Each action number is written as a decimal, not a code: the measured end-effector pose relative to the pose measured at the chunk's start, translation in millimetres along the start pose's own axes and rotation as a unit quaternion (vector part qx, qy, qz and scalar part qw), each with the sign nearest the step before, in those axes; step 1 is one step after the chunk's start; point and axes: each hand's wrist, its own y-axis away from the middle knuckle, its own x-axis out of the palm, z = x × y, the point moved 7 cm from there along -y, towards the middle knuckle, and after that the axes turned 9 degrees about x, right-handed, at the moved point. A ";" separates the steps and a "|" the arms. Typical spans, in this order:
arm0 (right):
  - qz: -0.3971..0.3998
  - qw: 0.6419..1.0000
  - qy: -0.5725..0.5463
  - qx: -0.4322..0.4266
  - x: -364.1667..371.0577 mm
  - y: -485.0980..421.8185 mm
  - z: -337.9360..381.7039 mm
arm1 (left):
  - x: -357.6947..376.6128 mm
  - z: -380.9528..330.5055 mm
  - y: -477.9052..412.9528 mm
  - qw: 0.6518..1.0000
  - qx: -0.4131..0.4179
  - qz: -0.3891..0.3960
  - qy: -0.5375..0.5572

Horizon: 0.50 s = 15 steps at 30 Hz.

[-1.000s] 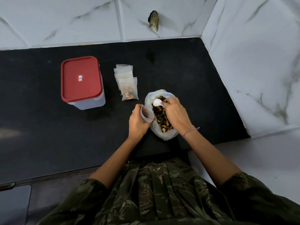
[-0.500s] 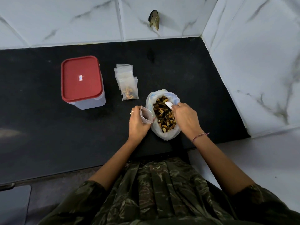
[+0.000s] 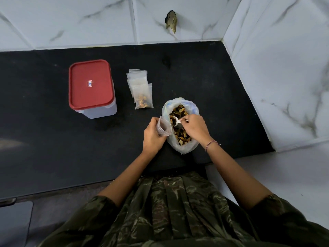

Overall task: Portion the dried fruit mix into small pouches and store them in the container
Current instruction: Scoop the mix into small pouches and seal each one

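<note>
Over the open bag (image 3: 179, 145) of dried fruit (image 3: 179, 134) on the desk (image 3: 53, 148), my right hand (image 3: 195, 128) grips a white spoon (image 3: 178, 120); my left hand (image 3: 153, 134) grasps an open pouch (image 3: 164, 128) beside it. The red-lidded container (image 3: 91, 88) stands well apart.

black counter (image 3: 53, 148), white marble wall tiles (image 3: 284, 68), corner

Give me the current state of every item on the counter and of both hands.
Container: upright, red lid on.
Pouch pile: flat; front pouch holds some fruit.
Fruit bag: open, mix inside.
Held pouch: mouth open beside the bag.
Spoon: bowl in the mix.
Left hand: gripping the held pouch.
Right hand: pinching the spoon.
</note>
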 end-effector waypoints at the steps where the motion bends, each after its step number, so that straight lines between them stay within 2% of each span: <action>1: 0.013 0.999 -0.035 0.019 1.2 -1.4 -3.0 | 0.3 1.4 0.0 1.000 0.000 0.000 -0.001; 4: 0.039 0.982 -0.163 0.084 6.9 -2.5 -15.7 | 0.4 2.3 0.4 1.000 0.005 0.000 -0.003; 8: 0.063 0.936 -0.307 0.160 21.2 0.2 -31.4 | -1.7 -2.4 0.3 1.000 0.010 -0.003 -0.001; 15: 0.070 0.862 -0.458 0.207 23.2 10.1 -40.3 | -4.6 -8.1 0.6 1.000 0.011 -0.007 0.008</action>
